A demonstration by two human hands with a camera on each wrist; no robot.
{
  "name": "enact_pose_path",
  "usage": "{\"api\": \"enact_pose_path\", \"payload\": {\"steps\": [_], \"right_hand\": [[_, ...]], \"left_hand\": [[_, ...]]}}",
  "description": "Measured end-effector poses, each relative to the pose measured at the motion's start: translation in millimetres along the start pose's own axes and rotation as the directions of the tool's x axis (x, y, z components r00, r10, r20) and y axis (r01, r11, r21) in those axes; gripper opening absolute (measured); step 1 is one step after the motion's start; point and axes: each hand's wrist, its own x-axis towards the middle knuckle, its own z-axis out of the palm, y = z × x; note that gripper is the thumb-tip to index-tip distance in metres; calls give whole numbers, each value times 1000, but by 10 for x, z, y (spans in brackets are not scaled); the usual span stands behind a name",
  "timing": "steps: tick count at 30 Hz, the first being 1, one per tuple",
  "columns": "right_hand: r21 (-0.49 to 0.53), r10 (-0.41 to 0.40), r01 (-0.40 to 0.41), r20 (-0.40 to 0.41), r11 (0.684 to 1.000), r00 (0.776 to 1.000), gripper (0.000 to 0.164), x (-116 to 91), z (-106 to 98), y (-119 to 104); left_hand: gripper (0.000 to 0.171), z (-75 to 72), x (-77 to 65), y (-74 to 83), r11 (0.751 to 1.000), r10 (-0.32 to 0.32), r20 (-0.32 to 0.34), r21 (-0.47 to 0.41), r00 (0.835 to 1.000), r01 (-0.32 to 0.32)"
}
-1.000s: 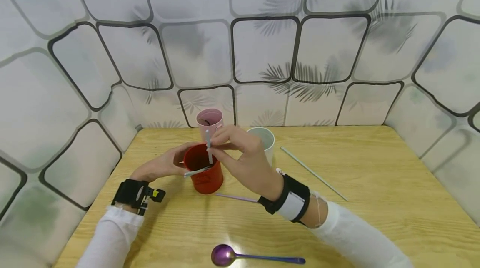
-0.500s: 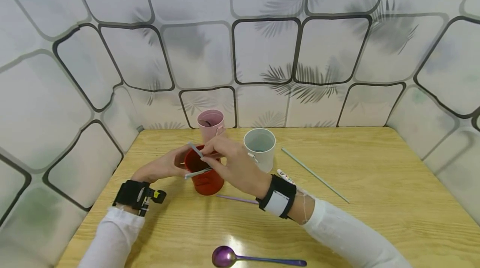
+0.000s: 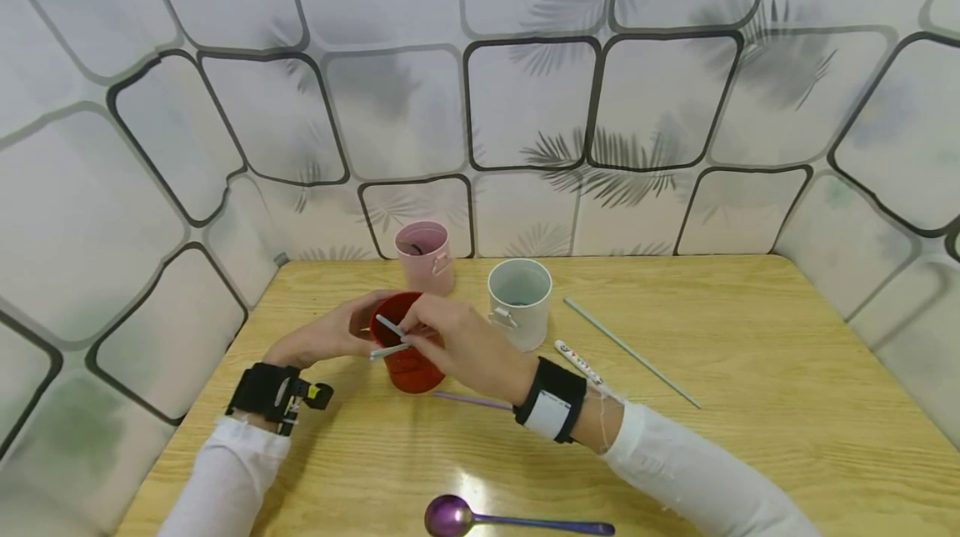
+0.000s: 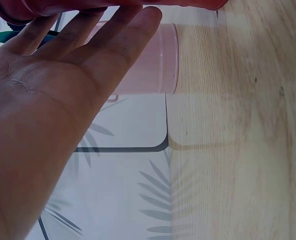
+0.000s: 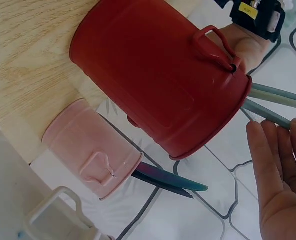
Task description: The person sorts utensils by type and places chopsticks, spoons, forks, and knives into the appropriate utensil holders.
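Note:
A small red metal bucket [image 3: 416, 374] stands on the table before me. My left hand [image 3: 330, 333] holds it from the left, thumb on the near side. In the left wrist view that hand's long fingers [image 4: 122, 42] reach up to the red wall. My right hand [image 3: 468, 349] pinches a pale blue-grey straw [image 3: 390, 325] over the mouth of the bucket. In the right wrist view the pinched straw [image 5: 268, 114] runs into the bucket, its lower end hidden. Another pale straw [image 3: 387, 351] leans out over the near rim.
Behind are a pink bucket [image 3: 431, 270] holding dark utensils and a white bucket [image 3: 528, 324]. A pale green straw [image 3: 633, 352], a white marker [image 3: 577, 360] and a purple straw [image 3: 472, 399] lie to the right. A purple spoon [image 3: 450, 515] is near the front edge.
My right hand has come left and down, tilting the pinched straw leftward and lowering it toward the red bucket's mouth. The left hand keeps its place on the bucket.

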Motion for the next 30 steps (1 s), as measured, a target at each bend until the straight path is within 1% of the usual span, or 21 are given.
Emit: {"api": "enact_pose_path", "payload": {"steps": [3, 7, 9, 14, 21, 26, 30], "right_hand": [[-45, 1, 0, 21, 999, 1000, 16, -17, 17, 0], [-80, -3, 7, 39, 997, 999, 17, -28, 42, -1], [-88, -4, 8, 42, 996, 999, 18, -28, 51, -6], [-91, 3, 2, 48, 996, 999, 18, -18, 62, -7], [-71, 11, -6, 80, 997, 997, 12, -28, 56, 2], [-78, 15, -7, 102, 997, 995, 10, -39, 51, 5], [-68, 29, -20, 121, 997, 992, 10, -46, 41, 1]], "left_hand": [[81, -3, 2, -14, 1000, 12, 11, -15, 1000, -12], [79, -15, 7, -39, 999, 26, 27, -35, 999, -25], [80, -16, 5, -43, 999, 22, 27, -34, 999, -21], [83, -8, -8, -41, 999, 12, 20, -32, 1000, -12], [80, -13, 5, -36, 1000, 27, 8, -4, 1000, -27], [81, -13, -7, -27, 1000, 9, 2, -11, 1000, -9], [80, -9, -13, -5, 1000, -11, -10, 14, 1000, 11]]}}
